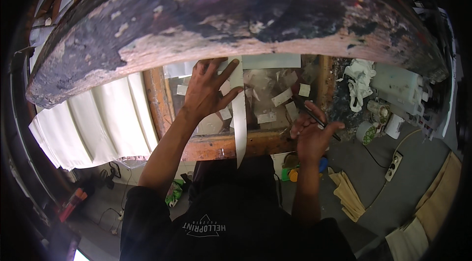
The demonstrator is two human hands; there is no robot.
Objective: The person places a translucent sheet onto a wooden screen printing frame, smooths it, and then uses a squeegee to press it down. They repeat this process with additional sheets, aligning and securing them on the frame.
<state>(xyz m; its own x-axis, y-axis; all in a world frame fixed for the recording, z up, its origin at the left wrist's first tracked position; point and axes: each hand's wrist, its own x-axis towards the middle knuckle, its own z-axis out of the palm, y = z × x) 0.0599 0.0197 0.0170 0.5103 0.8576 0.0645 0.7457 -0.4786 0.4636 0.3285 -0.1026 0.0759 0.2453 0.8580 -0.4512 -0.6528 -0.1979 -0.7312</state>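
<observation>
A long pale ruler (pixel 238 118) runs toward me across the wooden-framed glass work surface, its near end jutting past the front rail (pixel 216 149). My left hand (pixel 202 91) lies spread over it, thumb and forefinger pressing its far part down. On the right, my right hand (pixel 313 138) is turned partly palm-up, with a slim dark pen-like tool (pixel 313 115) lodged between its fingers, apart from the ruler. Whether it is a pen or a knife I cannot make out. A white sheet (pixel 273 61) lies at the far side, partly hidden by the overhead beam. Several paper pieces (pixel 281 97) are scattered about.
A thick paint-stained wooden beam (pixel 236 10) crosses close above. White fabric (pixel 93 123) hangs at left. Crumpled white cloth (pixel 360 81), a clear plastic container (pixel 398 86) and tape rolls (pixel 367 132) sit at right. A power strip (pixel 393 166) and its cord lie lower right.
</observation>
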